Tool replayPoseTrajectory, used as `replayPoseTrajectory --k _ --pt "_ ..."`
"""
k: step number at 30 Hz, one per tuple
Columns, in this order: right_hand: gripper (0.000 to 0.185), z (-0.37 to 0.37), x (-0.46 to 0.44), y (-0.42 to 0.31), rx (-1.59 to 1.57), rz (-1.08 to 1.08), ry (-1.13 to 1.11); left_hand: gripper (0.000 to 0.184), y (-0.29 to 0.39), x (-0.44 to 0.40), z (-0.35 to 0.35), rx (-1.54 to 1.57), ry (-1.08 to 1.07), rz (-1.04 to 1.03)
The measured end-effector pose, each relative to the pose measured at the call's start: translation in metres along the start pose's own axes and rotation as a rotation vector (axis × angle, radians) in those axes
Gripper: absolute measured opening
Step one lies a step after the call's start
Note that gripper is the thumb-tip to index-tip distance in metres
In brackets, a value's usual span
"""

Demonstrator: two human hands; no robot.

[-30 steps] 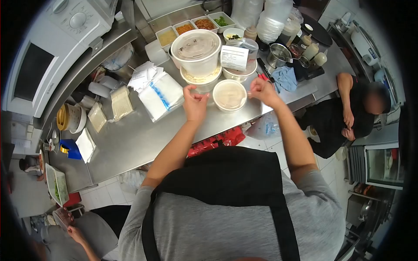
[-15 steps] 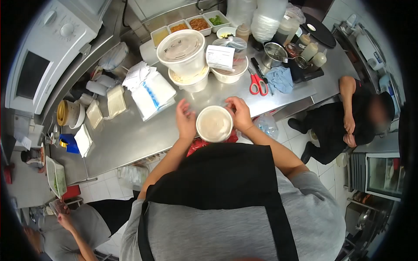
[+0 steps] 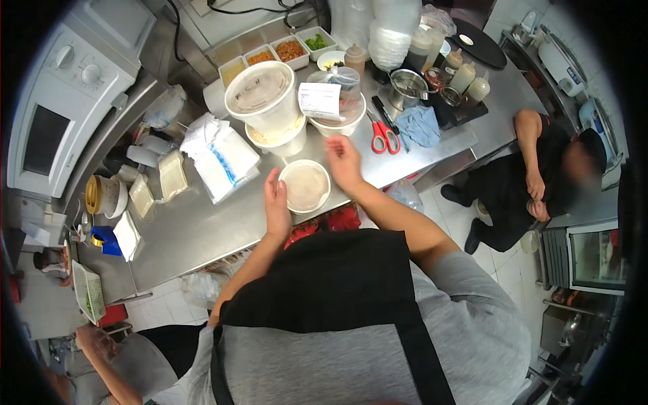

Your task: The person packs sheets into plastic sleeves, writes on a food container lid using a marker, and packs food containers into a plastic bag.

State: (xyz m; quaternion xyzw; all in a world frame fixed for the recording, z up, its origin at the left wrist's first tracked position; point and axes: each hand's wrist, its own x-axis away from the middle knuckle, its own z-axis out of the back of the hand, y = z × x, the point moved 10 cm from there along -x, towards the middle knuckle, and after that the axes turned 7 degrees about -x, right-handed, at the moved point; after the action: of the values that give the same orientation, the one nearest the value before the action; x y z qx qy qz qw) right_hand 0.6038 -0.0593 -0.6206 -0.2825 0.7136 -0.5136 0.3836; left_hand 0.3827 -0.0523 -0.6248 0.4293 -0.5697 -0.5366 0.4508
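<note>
A round lidded tub (image 3: pixel 305 186) sits near the front edge of the steel counter (image 3: pixel 192 229). My left hand (image 3: pixel 275 202) is upright against or just beside its left side, fingers extended. Just above the tub's right side is my right hand (image 3: pixel 344 162), fingers loosely spread, nothing visible in it. Behind them a large lidded white tub (image 3: pixel 260 89) rests on another tub (image 3: pixel 277 138). To its right a paper slip (image 3: pixel 320 100) lies against a bagged container on a lidded bowl (image 3: pixel 341 127). Red-handled scissors (image 3: pixel 385 140) lie further right.
White packets (image 3: pixel 219 162) and napkins lie left. Food trays (image 3: pixel 289 50) line the back. A blue cloth (image 3: pixel 419 126), metal pot (image 3: pixel 408 88) and sauce bottles (image 3: pixel 463 77) stand right. One person (image 3: pixel 533 182) is at right, another (image 3: pixel 135 364) at lower left.
The small tub first came towards me, then shifted left in view with my hands. My right hand has moved away from its side and opened. The whole view has shifted too.
</note>
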Motion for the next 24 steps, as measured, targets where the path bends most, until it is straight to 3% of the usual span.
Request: replayPoseTrajectory --k 2,4,6,7,9,11,13,16,18,22,24 --pt "0.013 0.034 -0.009 -0.029 0.189 0.186 0.046 0.050 0.024 0.004 0.006 -0.218 0.116 -0.148" --pt "0.014 0.077 -0.021 -0.061 0.466 0.286 0.087 0.059 0.104 0.024 -0.014 -0.704 0.059 -0.603" --pt "0.020 0.098 -0.039 -0.083 0.853 0.323 0.094 0.068 0.138 0.046 -0.049 -1.111 -0.104 -0.855" --pt "0.023 0.101 -0.045 -0.095 1.051 0.325 0.096 0.072 0.138 0.046 -0.069 -1.267 -0.239 -0.884" --pt "0.025 0.120 -0.069 -0.057 1.104 0.230 0.091 0.078 0.120 0.043 -0.091 -1.431 -0.431 -0.811" --pt "0.027 0.137 -0.084 -0.043 1.118 0.114 0.108 0.081 0.099 0.034 -0.098 -1.447 -0.528 -0.616" --pt "0.026 0.147 -0.090 -0.036 1.086 -0.036 0.133 0.082 0.096 0.027 -0.097 -1.373 -0.448 -0.622" --pt "0.023 0.162 -0.090 -0.055 0.928 0.266 0.193 0.082 0.107 0.030 -0.088 -1.271 -0.291 -0.713" --pt "0.022 0.140 -0.057 -0.133 0.822 0.491 0.200 0.083 0.123 0.035 -0.080 -1.215 -0.226 -0.774" --pt "0.028 0.131 -0.009 -0.192 0.456 0.468 0.178 0.083 0.155 0.061 -0.090 -0.931 -0.229 -0.933" --pt "0.029 0.108 0.015 -0.205 0.247 0.472 0.017 0.077 0.169 0.074 -0.097 -0.746 -0.252 -0.956"
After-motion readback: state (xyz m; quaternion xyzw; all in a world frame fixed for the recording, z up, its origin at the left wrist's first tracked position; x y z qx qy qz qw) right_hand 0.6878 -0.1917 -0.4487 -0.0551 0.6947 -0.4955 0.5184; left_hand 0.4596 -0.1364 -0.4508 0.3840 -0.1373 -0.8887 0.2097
